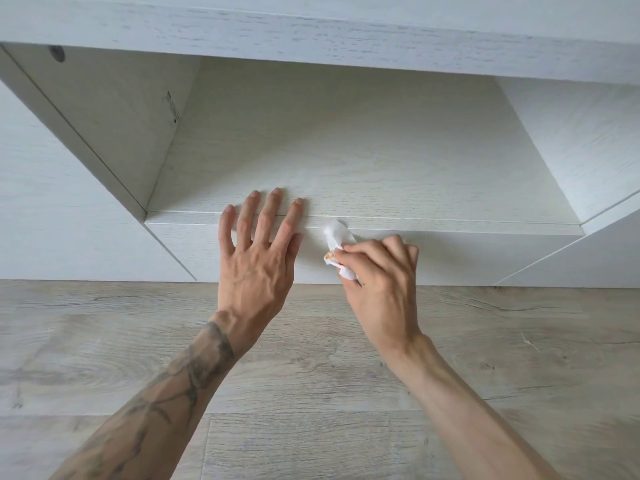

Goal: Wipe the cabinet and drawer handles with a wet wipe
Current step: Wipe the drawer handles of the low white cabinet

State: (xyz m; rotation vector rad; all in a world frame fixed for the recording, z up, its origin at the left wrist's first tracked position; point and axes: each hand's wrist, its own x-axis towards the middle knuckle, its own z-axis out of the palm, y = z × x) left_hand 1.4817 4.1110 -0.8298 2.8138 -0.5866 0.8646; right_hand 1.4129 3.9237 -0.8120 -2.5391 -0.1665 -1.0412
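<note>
Over the drawer edge [450,226] the left hand [258,261] lies flat, fingers spread. Right hand [381,282] pinches the wet wipe [337,235], half hidden in its grip

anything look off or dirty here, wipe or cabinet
The wet wipe pinched in the right hand has a small orange-brown smudge near the thumb, so it looks soiled. Nothing on the white cabinet looks damaged or spilled; the left hand lies flat on its front edge.

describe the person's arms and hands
No sleeves in view. The left forearm carries dark tattoos: a wrist band and a vine-like design. The right forearm is unmarked. The left hand and right hand wear no rings or gloves.
</note>
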